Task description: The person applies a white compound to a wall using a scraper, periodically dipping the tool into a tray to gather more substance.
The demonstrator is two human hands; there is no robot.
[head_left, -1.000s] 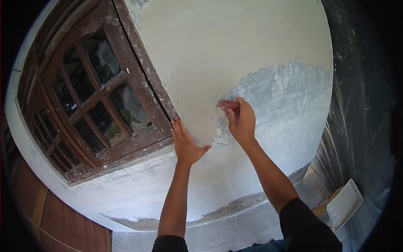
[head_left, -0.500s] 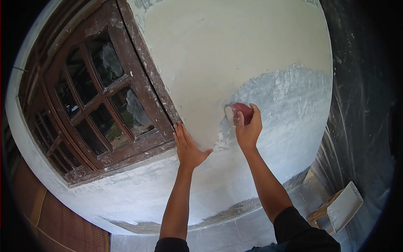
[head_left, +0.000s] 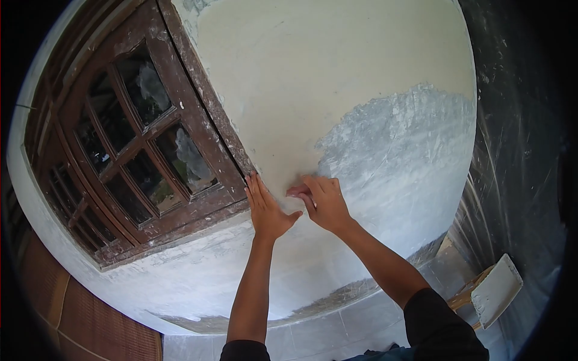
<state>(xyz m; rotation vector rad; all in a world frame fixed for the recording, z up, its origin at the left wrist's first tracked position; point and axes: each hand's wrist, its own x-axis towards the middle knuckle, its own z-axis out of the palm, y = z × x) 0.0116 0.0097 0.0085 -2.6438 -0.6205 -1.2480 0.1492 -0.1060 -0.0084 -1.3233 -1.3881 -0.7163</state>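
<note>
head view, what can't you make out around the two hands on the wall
- Reddish sanding pad: only a sliver shows; the right hand covers the rest.
- Left hand: palm side hidden, pressed flat against the cream plastered wall.
- White flat board at lower right: cut off by the lens edge.

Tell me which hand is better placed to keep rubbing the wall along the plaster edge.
Right, probably. The right hand presses a reddish sanding pad against the cream plastered wall. The left hand lies flat, empty, beside the brown wooden window frame.
</note>
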